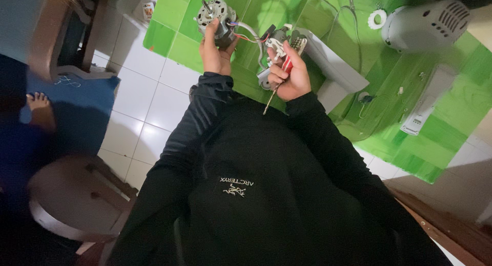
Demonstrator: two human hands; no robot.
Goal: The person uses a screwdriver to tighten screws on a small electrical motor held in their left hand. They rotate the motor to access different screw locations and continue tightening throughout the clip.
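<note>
Head view, left hand: I see my left hand [215,53] raised above the black sleeve, its fingers [207,34] closed around a small electric motor [216,19].
Head view, motor: it is a grey metal body with a round stamped housing, a short bare shaft sticking out of the top end, and a darker block on the lower side against my palm. It is held off the floor, over the green mat [451,112].
Head view, wires: a bundle of white, red and dark wires [249,33] runs from the motor across to the part in my other hand.
Head view, right hand: my right hand [289,76] has its fingers wrapped around a screwdriver [279,84] with a red grip, the thin metal blade pointing down toward my chest. The same hand also pinches a white and dark switch block [279,43] where the wires end.
Head view, surroundings: a white fan housing [425,25] with slotted vents lies on the mat at the upper right, a white ring [377,19] just beside it. White floor tiles [148,107] show to the left of the mat.
</note>
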